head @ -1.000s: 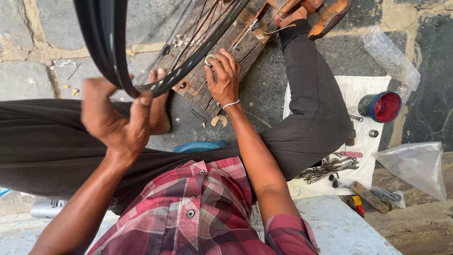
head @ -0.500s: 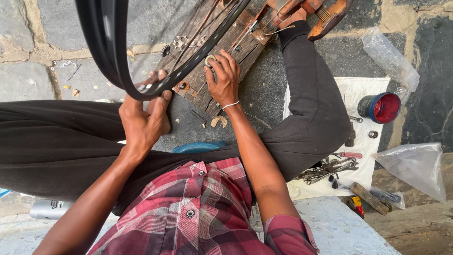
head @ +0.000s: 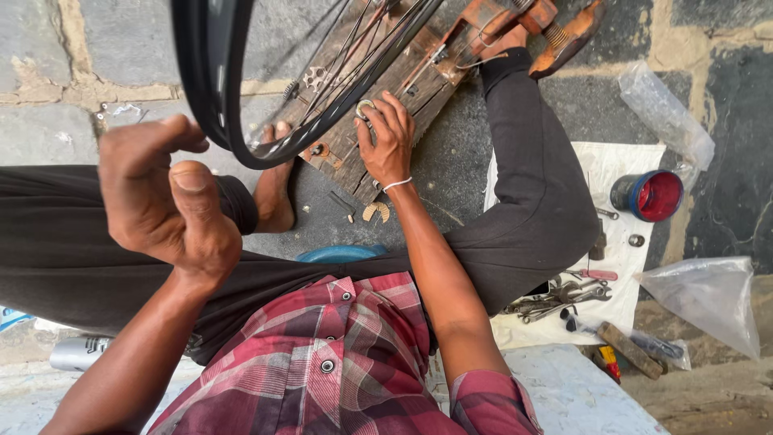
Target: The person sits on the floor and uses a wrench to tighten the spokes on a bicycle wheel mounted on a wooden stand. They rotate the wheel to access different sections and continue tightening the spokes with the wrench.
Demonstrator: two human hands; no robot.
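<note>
So the right hand [head: 386, 137] is down on the bicycle wheel [head: 233, 121], fingers [head: 400, 115] curled and pinching a small ring-shaped tool [head: 365, 106] right at the fingertips, pressed against the spokes [head: 354, 60] near the black rim. Under those fingers sits a worn wooden stand [head: 419, 80]. The left hand [head: 165, 201] is lifted close to the camera, loosely half-curled, thumb across the fingers, holding nothing as far as I can see; the tyre curves just above its fingertips without touching. Well off to the right of the right hand's fingers: a red-lined cup [head: 648, 196] and spanners [head: 555, 300] on a white sheet [head: 628, 266].
</note>
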